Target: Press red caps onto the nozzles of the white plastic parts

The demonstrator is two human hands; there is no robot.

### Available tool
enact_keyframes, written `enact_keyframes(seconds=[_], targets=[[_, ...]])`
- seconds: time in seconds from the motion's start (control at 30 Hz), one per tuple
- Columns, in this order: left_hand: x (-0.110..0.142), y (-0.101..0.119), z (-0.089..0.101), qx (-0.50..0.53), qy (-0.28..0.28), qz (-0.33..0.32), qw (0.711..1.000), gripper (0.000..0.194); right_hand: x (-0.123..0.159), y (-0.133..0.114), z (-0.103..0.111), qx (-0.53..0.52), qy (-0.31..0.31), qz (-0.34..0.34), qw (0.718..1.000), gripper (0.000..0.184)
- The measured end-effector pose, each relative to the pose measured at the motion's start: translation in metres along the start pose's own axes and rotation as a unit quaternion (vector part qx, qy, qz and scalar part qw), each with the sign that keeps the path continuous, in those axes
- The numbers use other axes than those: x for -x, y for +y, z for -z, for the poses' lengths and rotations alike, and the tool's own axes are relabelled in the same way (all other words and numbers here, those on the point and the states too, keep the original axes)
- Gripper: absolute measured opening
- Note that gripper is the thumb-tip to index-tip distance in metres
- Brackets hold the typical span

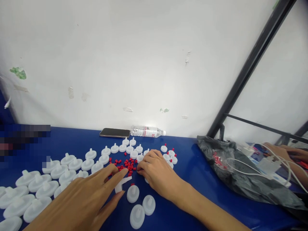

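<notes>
My left hand (96,187) pinches a white nozzle cap (119,187) between thumb and fingers, its narrow spout pointing to the right. My right hand (156,170) is bent over the right side of a pile of small red caps (130,165). Its fingers are curled together, and whatever lies between their tips is hidden. Below the hands stands a white nozzle cap with a red tip (132,193). Two plain nozzle caps (137,216) lie just in front of it. Past the right hand sits a small group of red-tipped nozzle caps (172,153).
Many white nozzle caps (47,189) spread over the left of the blue table (190,173). A phone (115,132) and a clear bottle (146,131) lie against the wall. To the right, a dark plastic bag (243,183) holds a pouch of red pieces; another person's hand (280,154) is beyond.
</notes>
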State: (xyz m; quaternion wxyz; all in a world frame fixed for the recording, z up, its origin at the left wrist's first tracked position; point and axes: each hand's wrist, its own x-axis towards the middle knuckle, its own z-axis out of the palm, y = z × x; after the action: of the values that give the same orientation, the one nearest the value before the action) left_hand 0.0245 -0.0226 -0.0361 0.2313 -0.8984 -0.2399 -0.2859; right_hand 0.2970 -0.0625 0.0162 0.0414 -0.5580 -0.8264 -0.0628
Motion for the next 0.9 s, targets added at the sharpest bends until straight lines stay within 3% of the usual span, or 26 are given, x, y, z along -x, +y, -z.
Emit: enact_keyframes(seconds=[0.13, 0.27, 0.4, 0.53, 0.63, 0.8, 0.9], targets=[[-0.001, -0.001, -0.003, 0.023, -0.02, 0.018, 0.999, 0.052, 0.001, 0.002, 0.001, -0.035, 0.013, -0.001, 0.999, 0.019], [-0.005, -0.003, 0.002, 0.011, -0.029, 0.066, 0.997, 0.045, 0.004, 0.003, 0.006, -0.182, 0.083, -0.007, 0.98, 0.007], [-0.015, -0.007, 0.014, -0.009, 0.003, 0.028, 1.0, 0.043, 0.008, 0.0, 0.014, -0.368, 0.133, -0.029, 0.92, 0.011], [-0.025, -0.006, 0.021, -0.021, 0.03, 0.012, 0.999, 0.048, 0.01, -0.004, 0.02, -0.502, 0.14, -0.028, 0.853, 0.007], [-0.025, -0.003, 0.024, -0.023, 0.047, 0.011, 0.999, 0.05, 0.009, -0.007, 0.019, -0.566, 0.138, -0.035, 0.812, 0.019], [-0.019, -0.002, 0.027, 0.018, 0.021, 0.001, 1.0, 0.046, 0.006, -0.01, 0.015, -0.625, 0.129, -0.06, 0.768, 0.024], [-0.018, -0.003, 0.03, 0.007, 0.057, -0.022, 0.998, 0.048, 0.005, -0.007, 0.012, -0.674, 0.093, -0.057, 0.731, 0.029]])
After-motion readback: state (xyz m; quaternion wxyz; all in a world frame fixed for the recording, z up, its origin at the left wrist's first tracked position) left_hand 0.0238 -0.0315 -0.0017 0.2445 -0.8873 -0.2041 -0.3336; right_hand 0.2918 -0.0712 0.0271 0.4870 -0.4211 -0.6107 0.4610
